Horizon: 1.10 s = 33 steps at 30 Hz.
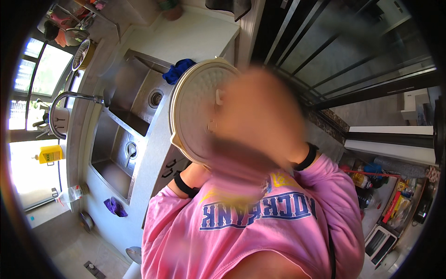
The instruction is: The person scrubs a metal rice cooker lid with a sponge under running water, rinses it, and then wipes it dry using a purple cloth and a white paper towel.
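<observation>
A round, cream-rimmed lidded pot or pan with a small spout is tilted in front of my chest. My right hand is raised close to the camera and strongly blurred, covering the right part of the round vessel; its fingers cannot be made out. A dark, blurred patch lies just below this hand. My left hand reaches up to the vessel's lower edge, where only the wrist area shows and the fingers are hidden behind it. Both wrists wear black bands.
At left is a double steel sink with a curved faucet and a spoon on a drain. Blue cloth, purple cloth, a yellow bottle and a plastic bottle lie around it. Dark-framed glass doors stand right.
</observation>
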{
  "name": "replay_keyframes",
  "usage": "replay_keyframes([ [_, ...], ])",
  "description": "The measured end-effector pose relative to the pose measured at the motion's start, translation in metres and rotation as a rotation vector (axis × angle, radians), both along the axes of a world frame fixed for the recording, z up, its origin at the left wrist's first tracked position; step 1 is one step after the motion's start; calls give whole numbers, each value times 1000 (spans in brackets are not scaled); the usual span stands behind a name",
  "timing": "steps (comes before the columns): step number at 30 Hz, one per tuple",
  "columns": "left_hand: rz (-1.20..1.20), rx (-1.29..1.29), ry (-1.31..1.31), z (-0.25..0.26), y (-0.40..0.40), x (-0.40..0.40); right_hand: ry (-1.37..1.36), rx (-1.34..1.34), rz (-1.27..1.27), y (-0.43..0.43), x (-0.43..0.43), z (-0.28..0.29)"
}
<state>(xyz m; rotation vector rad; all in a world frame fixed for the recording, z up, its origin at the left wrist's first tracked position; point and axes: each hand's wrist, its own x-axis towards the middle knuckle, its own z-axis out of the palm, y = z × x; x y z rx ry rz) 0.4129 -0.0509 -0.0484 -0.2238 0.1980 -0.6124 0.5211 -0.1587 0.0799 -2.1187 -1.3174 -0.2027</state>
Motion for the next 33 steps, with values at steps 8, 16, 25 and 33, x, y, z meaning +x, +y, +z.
replay_keyframes([
  [8, 135, 434, -47, -8, 11, -3, 479, 523, -140, 2, -9, -55],
  [16, 102, 945, -238, -22, 22, 8, 1445, 560, -289, 8, -16, -104],
  [25, 218, 1181, -485, 37, 15, 19, 2171, 743, -159, 12, -26, -133],
  [33, 89, 1627, -76, -47, 49, 31, 2744, 813, 90, 12, -25, -118],
])
